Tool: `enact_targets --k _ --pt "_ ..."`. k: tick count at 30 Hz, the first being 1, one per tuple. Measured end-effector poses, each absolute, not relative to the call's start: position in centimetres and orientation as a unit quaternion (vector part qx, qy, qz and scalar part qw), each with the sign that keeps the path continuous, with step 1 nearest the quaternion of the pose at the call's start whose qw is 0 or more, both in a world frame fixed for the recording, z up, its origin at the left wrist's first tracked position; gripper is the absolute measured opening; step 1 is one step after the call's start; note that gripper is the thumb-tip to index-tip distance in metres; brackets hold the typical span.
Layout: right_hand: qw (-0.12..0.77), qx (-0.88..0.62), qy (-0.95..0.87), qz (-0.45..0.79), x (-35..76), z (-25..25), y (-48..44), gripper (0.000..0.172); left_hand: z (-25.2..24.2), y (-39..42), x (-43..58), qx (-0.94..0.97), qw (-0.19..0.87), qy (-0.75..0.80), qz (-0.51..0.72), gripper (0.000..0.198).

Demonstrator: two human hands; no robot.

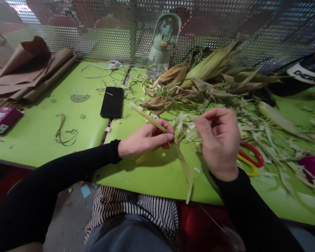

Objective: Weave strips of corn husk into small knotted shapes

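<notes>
My left hand (157,134) is closed on several strips of corn husk (184,164). One stiff, pale piece sticks out past the knuckles to the upper left, and a longer strip hangs down toward the table edge. To its right, my right hand (219,140) is raised with thumb and fingers pinched together. A pale curled strip (180,119) lies between the two hands; whether the right fingertips grip its end I cannot tell. Scissors with red and yellow handles (253,155) lie partly hidden behind my right wrist.
A heap of corn husks (204,73) and many shreds cover the table's right side. Behind stand a green bottle (161,52) and a perforated screen (105,35). A phone (112,102), white cable (98,70), protractor (80,98) and brown paper (28,77) lie leftward.
</notes>
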State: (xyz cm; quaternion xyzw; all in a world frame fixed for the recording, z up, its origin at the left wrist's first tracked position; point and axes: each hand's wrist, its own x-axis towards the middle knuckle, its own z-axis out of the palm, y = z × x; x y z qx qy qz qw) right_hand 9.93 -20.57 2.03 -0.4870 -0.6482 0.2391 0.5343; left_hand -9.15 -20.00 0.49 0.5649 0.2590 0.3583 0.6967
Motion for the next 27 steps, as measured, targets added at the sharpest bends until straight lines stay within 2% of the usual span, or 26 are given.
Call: enact_targets --k 1,3,5,6,9,12,16,27 --pt "0.515 -0.480 -0.678 0.212 9.7 2.4 -20.5 0.019 0.4 -20.0 -9.1 0.575 0.699 0.260 0.337 0.025" --pt "0.411 -0.458 -0.758 0.217 9.1 3.2 -20.2 0.019 0.2 -20.0 -9.1 0.601 0.699 0.261 0.286 0.026" --pt "0.319 -0.425 -0.801 0.276 8.3 3.6 -19.6 0.020 -0.1 -20.0 -9.1 0.621 0.690 0.274 0.252 0.028" --pt "0.301 -0.415 -0.798 0.317 8.0 3.7 -19.2 0.020 -0.2 -19.9 -9.2 0.619 0.690 0.280 0.249 0.029" --pt "0.356 -0.421 -0.730 0.404 7.5 3.7 -18.4 0.020 -0.3 -19.7 -9.5 0.561 0.730 0.270 0.283 0.026" --pt "0.429 -0.444 -0.666 0.419 7.2 3.3 -18.3 0.018 -0.2 -19.5 -9.6 0.495 0.772 0.252 0.308 0.025" --pt "0.411 -0.449 -0.637 0.473 6.9 2.9 -18.8 0.017 -0.4 -19.9 -9.5 0.453 0.811 0.245 0.278 0.021" --pt "0.359 -0.411 -0.711 0.443 6.4 2.2 -19.1 0.016 -1.1 -21.4 -8.7 0.444 0.844 0.226 0.200 0.025"
